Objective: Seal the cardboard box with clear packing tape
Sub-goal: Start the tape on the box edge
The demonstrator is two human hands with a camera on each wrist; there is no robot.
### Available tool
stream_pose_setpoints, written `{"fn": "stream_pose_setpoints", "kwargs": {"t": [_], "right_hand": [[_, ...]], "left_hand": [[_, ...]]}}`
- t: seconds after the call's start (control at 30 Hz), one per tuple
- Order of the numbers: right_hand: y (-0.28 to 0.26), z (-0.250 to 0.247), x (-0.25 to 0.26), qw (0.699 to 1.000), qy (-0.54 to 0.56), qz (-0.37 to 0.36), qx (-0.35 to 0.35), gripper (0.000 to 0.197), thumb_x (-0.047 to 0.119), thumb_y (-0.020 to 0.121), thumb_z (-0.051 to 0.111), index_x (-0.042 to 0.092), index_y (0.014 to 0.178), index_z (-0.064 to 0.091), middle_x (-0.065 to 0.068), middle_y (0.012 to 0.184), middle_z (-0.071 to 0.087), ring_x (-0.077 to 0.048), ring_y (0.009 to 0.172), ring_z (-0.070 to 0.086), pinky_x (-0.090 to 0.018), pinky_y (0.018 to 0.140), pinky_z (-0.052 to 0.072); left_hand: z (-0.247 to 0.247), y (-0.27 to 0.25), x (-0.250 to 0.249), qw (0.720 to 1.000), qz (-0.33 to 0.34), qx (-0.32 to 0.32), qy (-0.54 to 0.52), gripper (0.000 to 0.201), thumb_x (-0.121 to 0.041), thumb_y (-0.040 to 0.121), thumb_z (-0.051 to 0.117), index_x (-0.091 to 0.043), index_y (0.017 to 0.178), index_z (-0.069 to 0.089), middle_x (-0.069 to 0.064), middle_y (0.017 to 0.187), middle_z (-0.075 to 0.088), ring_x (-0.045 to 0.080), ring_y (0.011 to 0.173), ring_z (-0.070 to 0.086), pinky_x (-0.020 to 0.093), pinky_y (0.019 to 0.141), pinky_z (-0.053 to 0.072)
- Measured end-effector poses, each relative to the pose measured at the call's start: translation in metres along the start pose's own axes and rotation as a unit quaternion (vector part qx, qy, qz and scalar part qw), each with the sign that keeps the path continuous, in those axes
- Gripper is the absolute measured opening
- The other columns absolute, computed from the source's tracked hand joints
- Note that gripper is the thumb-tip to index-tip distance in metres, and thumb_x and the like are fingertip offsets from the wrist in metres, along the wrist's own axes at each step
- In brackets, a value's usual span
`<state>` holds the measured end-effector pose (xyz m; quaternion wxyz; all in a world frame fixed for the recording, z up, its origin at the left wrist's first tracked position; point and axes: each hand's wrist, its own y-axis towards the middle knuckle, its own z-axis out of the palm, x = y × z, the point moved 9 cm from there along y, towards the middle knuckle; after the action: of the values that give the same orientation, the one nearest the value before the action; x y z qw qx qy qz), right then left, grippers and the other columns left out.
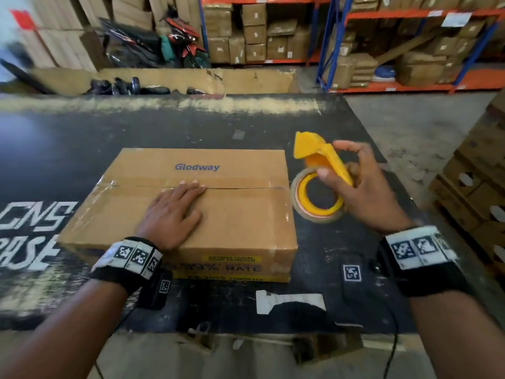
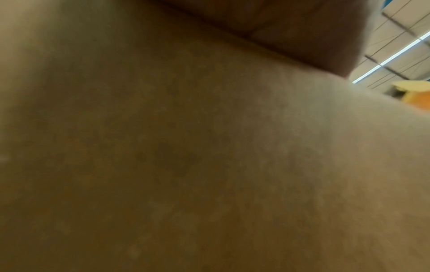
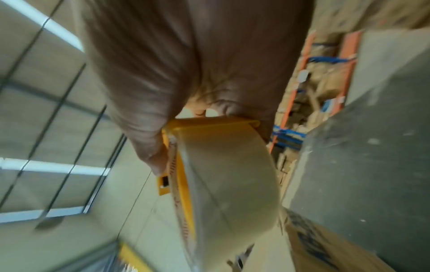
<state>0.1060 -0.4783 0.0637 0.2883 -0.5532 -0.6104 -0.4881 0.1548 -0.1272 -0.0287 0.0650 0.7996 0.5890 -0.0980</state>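
A brown cardboard box [image 1: 232, 214] marked "Glodway" lies flat on the black table [image 1: 82, 149]; its two top flaps meet at a centre seam with bits of old clear tape at both ends. My left hand [image 1: 175, 206] lies flat on the near flap, fingers straight, fingertips at the seam. My right hand [image 1: 355, 187] grips a yellow tape dispenser [image 1: 325, 160] holding a roll of clear tape [image 1: 314, 198], raised just right of the box. In the right wrist view the tape roll [image 3: 228, 176] fills the centre under my palm. The left wrist view shows only blurred cardboard [image 2: 186, 147].
White lettering and a torn white label [image 1: 289, 300] mark the black table. A long open carton [image 1: 191, 80] with dark items stands beyond the far edge. Shelving racks [image 1: 410, 45] with boxes fill the back, and stacked cartons [image 1: 481, 187] stand at the right.
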Motion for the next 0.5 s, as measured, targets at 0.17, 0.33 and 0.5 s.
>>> {"fn": "stream_pose_setpoints", "kwargs": {"t": [0.17,0.33,0.5], "right_hand": [[0.063,0.100,0.047,0.974,-0.109,-0.157,0.122,0.059,0.040,0.086,0.071,0.027,0.139,0.048,0.023,0.107,0.062,0.004,0.086,0.060,-0.025,0.077,0.048],[0.088,0.169,0.044,0.928,-0.202,-0.202,0.239,0.058,0.049,0.087,0.064,0.033,0.140,0.047,0.001,0.138,0.060,-0.023,0.120,0.060,-0.044,0.101,0.046],[0.092,0.180,0.038,0.908,-0.240,-0.205,0.275,0.057,0.053,0.088,0.062,0.039,0.140,0.043,-0.007,0.128,0.063,-0.026,0.110,0.062,-0.045,0.093,0.049]], "left_hand": [[-0.002,0.000,-0.001,1.000,-0.003,0.000,0.004,0.073,-0.060,0.087,0.020,-0.041,0.157,0.021,-0.012,0.169,0.020,0.014,0.157,0.015,0.043,0.126,0.012],[-0.001,0.001,0.001,1.000,0.002,-0.006,0.005,0.066,-0.055,0.094,0.028,-0.040,0.158,0.019,-0.014,0.169,0.018,0.012,0.157,0.013,0.040,0.125,0.009],[-0.005,-0.005,0.006,1.000,0.017,0.008,-0.025,0.068,-0.055,0.097,0.039,-0.038,0.159,0.016,-0.013,0.170,0.009,0.013,0.157,0.006,0.040,0.126,0.005]]}}
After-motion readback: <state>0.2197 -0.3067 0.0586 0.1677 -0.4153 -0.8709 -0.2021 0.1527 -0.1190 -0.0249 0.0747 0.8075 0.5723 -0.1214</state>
